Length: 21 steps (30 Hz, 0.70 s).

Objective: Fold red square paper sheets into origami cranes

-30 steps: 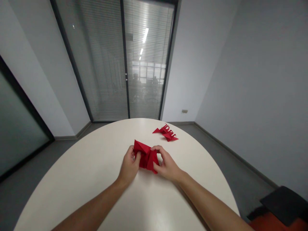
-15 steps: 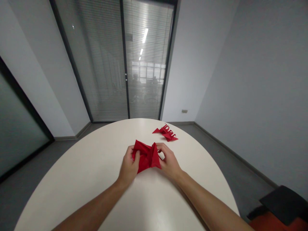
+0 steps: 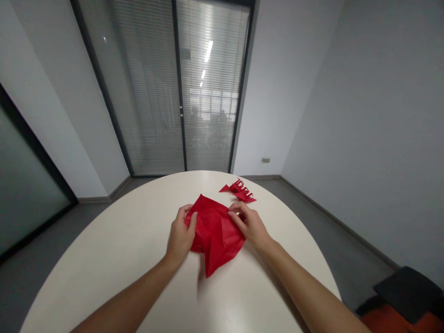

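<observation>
A creased sheet of red paper point(image 3: 217, 236) is spread partly open just above the white round table point(image 3: 138, 259). My left hand point(image 3: 180, 236) pinches its left edge with thumb on top. My right hand point(image 3: 251, 225) grips its right edge with curled fingers. The sheet's lower corner hangs toward me and points down at the tabletop.
Several small folded red paper figures point(image 3: 239, 191) lie in a row at the table's far right, just beyond my right hand. Behind the table are glass doors with blinds point(image 3: 180, 92). A dark and orange seat point(image 3: 402, 300) stands at the lower right.
The red paper was a compact folded shape between my hands. Both hands have moved apart and the paper has opened out into a wider crumpled sheet.
</observation>
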Motion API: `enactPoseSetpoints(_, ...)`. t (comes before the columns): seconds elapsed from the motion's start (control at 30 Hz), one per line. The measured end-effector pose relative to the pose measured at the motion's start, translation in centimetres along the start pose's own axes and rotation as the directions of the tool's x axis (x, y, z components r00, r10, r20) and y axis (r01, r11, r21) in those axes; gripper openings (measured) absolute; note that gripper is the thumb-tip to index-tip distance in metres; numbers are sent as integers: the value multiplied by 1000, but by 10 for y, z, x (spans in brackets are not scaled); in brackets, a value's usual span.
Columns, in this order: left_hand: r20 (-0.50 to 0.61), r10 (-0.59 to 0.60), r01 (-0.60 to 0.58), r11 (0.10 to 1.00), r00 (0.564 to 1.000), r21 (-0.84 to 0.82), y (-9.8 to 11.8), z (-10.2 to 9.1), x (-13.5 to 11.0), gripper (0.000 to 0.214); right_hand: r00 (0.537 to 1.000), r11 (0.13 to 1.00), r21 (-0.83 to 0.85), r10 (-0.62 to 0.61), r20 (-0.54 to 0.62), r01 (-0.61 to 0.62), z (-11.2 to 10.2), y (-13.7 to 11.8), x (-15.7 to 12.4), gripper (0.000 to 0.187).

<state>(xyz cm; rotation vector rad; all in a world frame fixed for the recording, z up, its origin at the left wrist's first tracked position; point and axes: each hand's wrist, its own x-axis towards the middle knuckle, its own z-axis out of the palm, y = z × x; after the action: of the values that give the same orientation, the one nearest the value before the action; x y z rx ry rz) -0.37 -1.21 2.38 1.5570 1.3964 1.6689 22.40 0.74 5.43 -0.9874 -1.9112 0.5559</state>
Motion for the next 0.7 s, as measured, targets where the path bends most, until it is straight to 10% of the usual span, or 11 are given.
enactPoseSetpoints(0.47, 76, 17, -26, 992, 997, 122, -3, -9, 8, 19, 911, 897, 261, 273, 308, -357, -12, 28, 3, 56)
enactPoseSetpoints(0.7, -1, -23, 23, 988, 1000, 154, -17, -13, 17, 24, 901, 770, 481, 419, 114, -420, -17, 44, 9, 52)
